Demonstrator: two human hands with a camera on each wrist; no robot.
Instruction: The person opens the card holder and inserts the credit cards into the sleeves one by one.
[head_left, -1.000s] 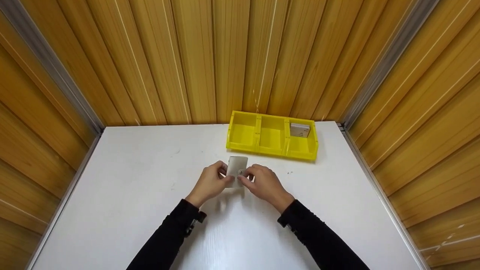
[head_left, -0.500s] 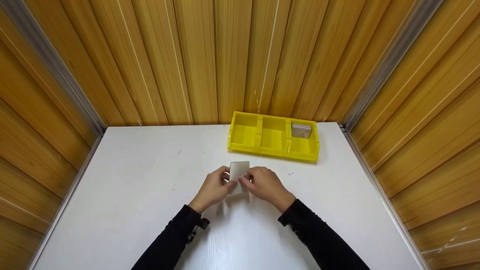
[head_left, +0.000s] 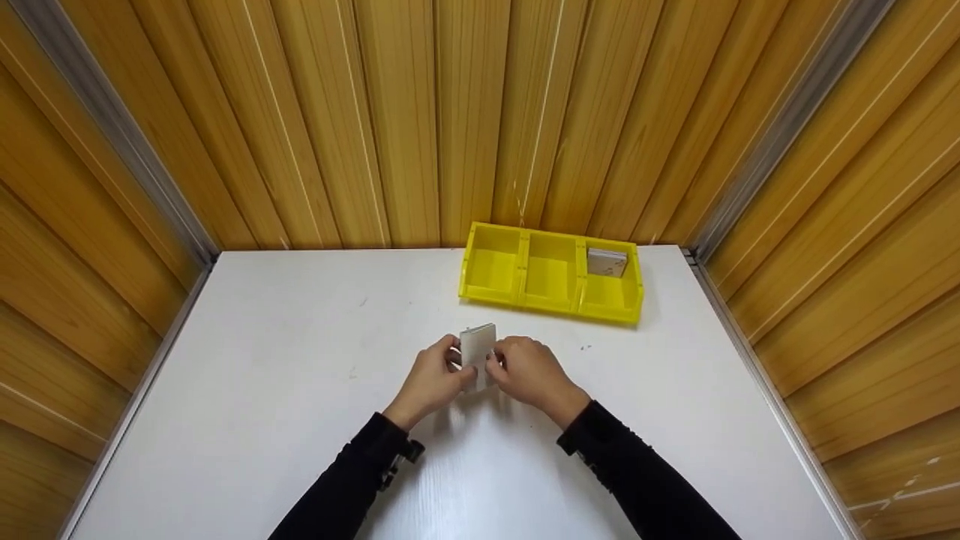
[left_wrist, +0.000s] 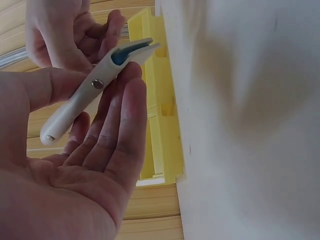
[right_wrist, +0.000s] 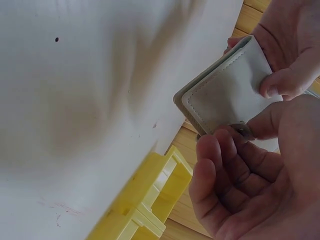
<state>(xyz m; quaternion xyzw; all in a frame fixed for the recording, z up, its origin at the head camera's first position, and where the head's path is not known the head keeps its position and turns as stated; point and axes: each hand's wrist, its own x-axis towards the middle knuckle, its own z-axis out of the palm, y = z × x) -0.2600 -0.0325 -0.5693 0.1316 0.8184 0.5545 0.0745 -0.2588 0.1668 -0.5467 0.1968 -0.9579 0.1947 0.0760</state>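
Observation:
Over the table, both hands hold a small cream card wallet with stitched edges. My left hand grips it from the left, thumb on the near face and fingers behind. My right hand pinches the short snap strap at the wallet's right edge between thumb and index finger. In the left wrist view the wallet appears edge-on, with metal studs on its narrow side and its covers slightly parted around a bluish inside. The right wrist view shows the wallet folded, its stitched face towards the right hand.
A yellow three-compartment bin stands at the back right of the white table. Its right compartment holds a stack of pale cards or a small box. Wood-patterned walls enclose the table at the back and sides.
The wallet has come slightly nearer and turned, so its top edge now shows. The strap's stud, visible a second ago, is now hidden behind the right fingers. Both hands keep their hold.

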